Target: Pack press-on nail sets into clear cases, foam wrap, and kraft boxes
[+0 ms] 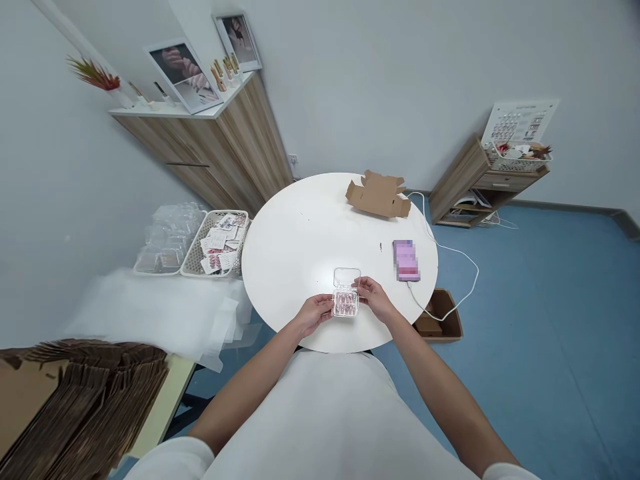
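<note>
A small clear plastic case [345, 303] stands with its lid [347, 277] raised on the far side. Rows of pinkish press-on nails [345, 309] lie inside it. My left hand [316, 313] grips the case's left edge between thumb and fingers. At the right edge, near the hinge, my right hand [374, 297] has its fingers closed on the case. Both hands are over the front part of the round white table [290, 233]. Whether the case rests on the tabletop or is slightly lifted, I cannot tell.
An unfolded brown carton [380, 195] and a phone [406, 260] with a white cable lie on the table. To the left are a basket [188, 261] of cards, clear plastic cases [170, 230] and stacked cardboard [80, 400]. A brown box [450, 317] stands on the floor.
</note>
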Demonstrator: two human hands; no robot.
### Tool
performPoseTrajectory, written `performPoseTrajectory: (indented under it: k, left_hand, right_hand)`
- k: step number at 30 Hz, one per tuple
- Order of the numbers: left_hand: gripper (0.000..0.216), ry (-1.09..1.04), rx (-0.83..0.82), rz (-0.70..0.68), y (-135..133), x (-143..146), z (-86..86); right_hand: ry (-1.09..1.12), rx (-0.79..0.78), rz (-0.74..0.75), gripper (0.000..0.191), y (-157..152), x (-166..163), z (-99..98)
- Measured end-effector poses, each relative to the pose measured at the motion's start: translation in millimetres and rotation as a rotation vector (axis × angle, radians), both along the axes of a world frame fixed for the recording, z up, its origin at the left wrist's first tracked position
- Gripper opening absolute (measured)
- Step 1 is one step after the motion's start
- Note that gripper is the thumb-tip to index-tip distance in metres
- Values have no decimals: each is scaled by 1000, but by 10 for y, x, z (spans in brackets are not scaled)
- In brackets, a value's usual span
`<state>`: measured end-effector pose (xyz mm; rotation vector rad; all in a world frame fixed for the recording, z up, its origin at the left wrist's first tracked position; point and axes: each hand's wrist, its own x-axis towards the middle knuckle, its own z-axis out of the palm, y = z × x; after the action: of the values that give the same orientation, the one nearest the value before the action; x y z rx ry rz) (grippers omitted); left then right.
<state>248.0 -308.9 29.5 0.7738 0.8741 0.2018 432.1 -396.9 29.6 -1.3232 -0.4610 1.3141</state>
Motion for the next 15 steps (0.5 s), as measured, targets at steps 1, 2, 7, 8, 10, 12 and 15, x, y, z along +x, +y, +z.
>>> performPoseTrajectory:
  k: [1, 2, 7, 8, 10, 12, 15]
  left_hand:
    - [33, -2, 1, 3, -6, -2, 5]
    - [33, 0, 2, 3, -13, -4, 9]
    - [30, -5, -2, 25, -58, -4, 29]
    - [28, -17, -15, 31, -65, -3, 36]
    - [28, -42, -52, 35, -73, 0, 53]
    - [29, -51, -71, 24, -78, 3, 66]
    - [30, -12, -39, -18, -91, 11, 54]
  right_hand:
    - [4, 12, 1, 22, -12, -13, 10]
    - [11, 25, 0, 21, -25, -27, 18]
    - [57, 51, -32, 20, -90, -99, 1]
    - [59, 48, -45, 21, -103, -110, -12]
    - [60, 35, -61, 24, -129, -123, -43]
    - [68, 24, -67, 25, -151, -129, -71]
    - [88, 17, -71, 25, -180, -139, -92]
